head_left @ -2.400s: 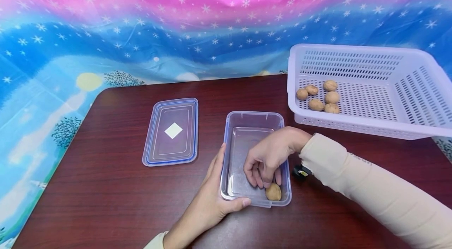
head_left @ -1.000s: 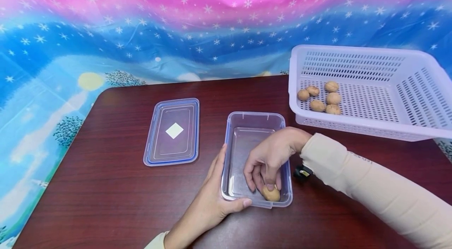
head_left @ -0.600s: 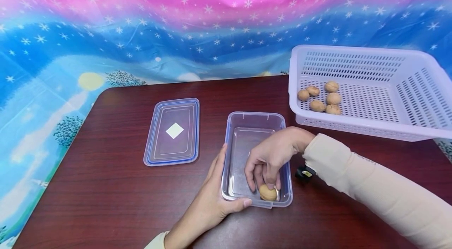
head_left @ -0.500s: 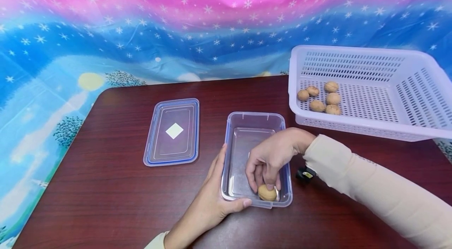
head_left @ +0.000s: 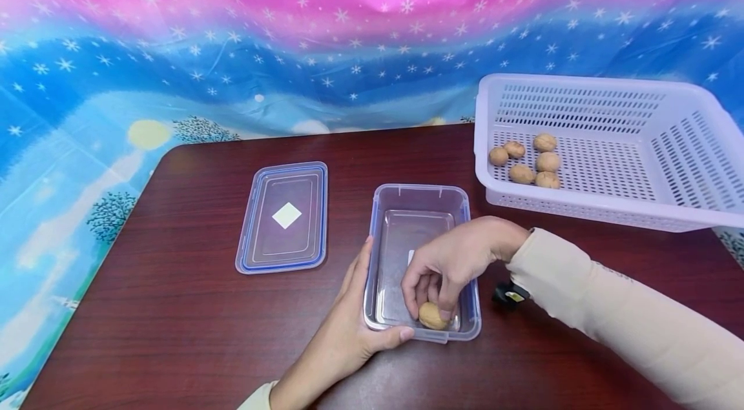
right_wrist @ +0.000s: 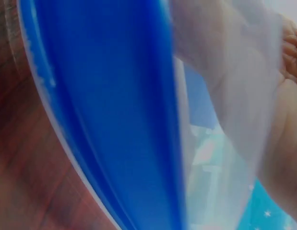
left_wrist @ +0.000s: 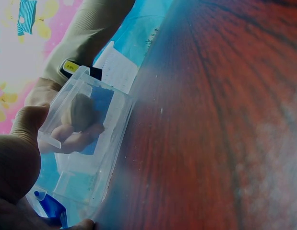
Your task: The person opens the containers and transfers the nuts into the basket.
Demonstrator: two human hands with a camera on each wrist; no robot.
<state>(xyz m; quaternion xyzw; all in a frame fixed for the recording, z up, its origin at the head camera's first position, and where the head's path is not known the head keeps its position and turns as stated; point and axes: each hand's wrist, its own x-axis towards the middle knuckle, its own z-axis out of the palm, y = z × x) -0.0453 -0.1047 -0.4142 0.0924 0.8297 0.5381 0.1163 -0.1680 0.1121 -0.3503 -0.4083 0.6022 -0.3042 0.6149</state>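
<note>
A tan walnut [head_left: 433, 316] is at the near end of a clear plastic container [head_left: 401, 229] in the head view. My right hand [head_left: 456, 258] reaches over the container's right rim and pinches the walnut between thumb and fingers. At the near left corner, my left hand [head_left: 354, 323] holds the container, thumb on the near wall and fingers along the left side. Through the clear wall in the left wrist view, the walnut [left_wrist: 81, 112] shows against my right fingers. Mostly the container's blurred side fills the right wrist view, hiding the walnut.
Left of the container, a clear lid [head_left: 290, 239] with a blue seal and white diamond label lies flat. A white slotted basket [head_left: 610, 164] holding several walnuts [head_left: 547, 162] stands at the back right. A patterned cloth [head_left: 349, 29] hangs behind the dark wooden table [head_left: 192, 281].
My right hand has taken the walnut in its fingers, and the walnut has shifted left from the near right corner. The right wrist has turned and moved slightly right. My left hand stays put.
</note>
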